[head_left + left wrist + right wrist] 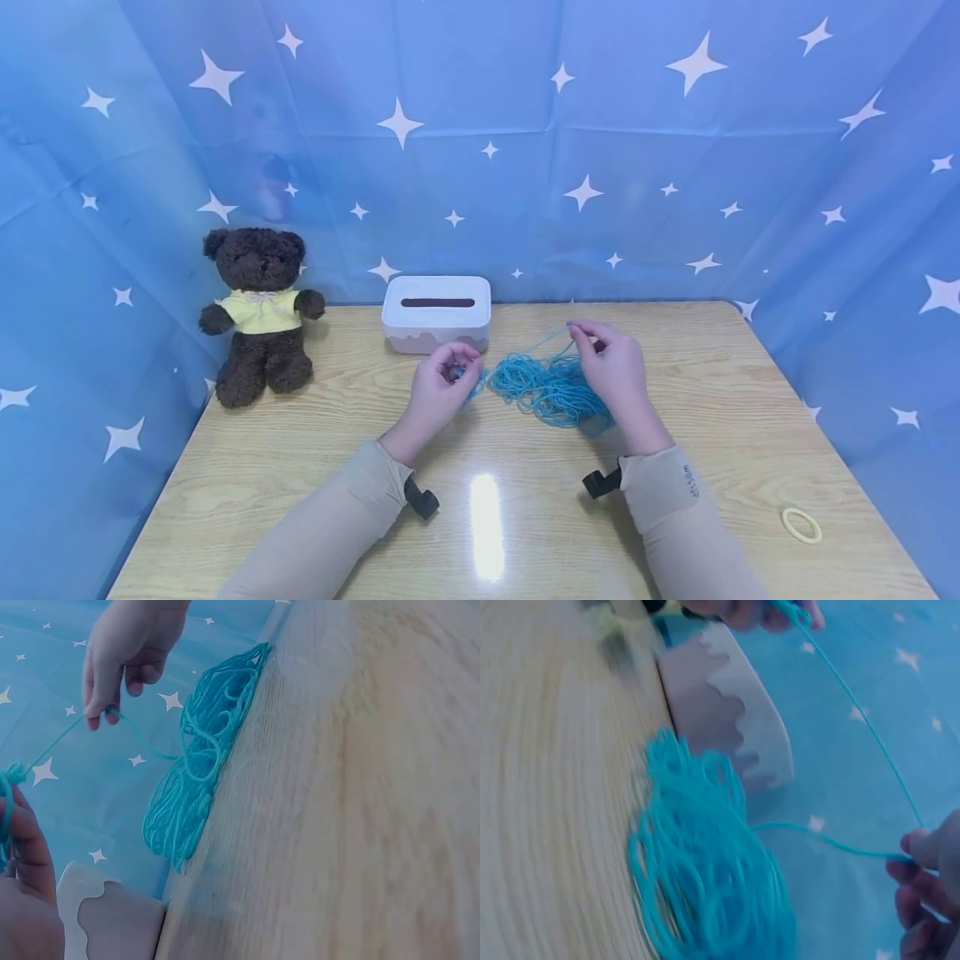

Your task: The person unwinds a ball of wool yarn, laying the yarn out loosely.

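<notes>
A loose pile of turquoise yarn (551, 396) lies on the table between and beyond the two hands, its looped strands spread sideways. My left hand (438, 390) is raised left of the pile, fingers curled round a small bunch of the same yarn (15, 774), mostly hidden by the hand in the head view. Above the pile's right side, my right hand (615, 367) pinches a single strand between thumb and fingertips. That strand (842, 682) runs taut from the bunch to the right fingertips, then sags from there back to the pile (720, 862).
Behind the left hand stands a white and grey-mauve tissue box (438, 317) with a slot on top. A dark brown teddy bear (262, 321) in a yellow top is at the back left. Near the right edge lies a pale yellow ring (801, 526). A star-patterned blue curtain surrounds the table.
</notes>
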`<action>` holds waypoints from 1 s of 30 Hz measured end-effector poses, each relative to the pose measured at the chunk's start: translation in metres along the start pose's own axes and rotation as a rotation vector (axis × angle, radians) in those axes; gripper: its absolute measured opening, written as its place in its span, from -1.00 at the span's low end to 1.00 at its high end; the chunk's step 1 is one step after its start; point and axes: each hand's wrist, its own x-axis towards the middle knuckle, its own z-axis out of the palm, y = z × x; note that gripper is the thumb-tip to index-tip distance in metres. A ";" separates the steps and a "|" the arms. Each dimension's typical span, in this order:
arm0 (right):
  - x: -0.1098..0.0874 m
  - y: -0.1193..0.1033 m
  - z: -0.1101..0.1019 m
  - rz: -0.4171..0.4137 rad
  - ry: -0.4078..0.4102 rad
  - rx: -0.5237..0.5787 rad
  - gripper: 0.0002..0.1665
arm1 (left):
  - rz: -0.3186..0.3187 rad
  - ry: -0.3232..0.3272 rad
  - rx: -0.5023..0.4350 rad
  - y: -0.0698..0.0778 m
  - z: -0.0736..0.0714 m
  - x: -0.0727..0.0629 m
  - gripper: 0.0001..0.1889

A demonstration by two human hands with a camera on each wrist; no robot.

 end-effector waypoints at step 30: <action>0.004 0.030 -0.010 0.157 -0.253 -0.234 -0.50 | 0.044 0.090 0.006 0.000 -0.002 -0.001 -0.89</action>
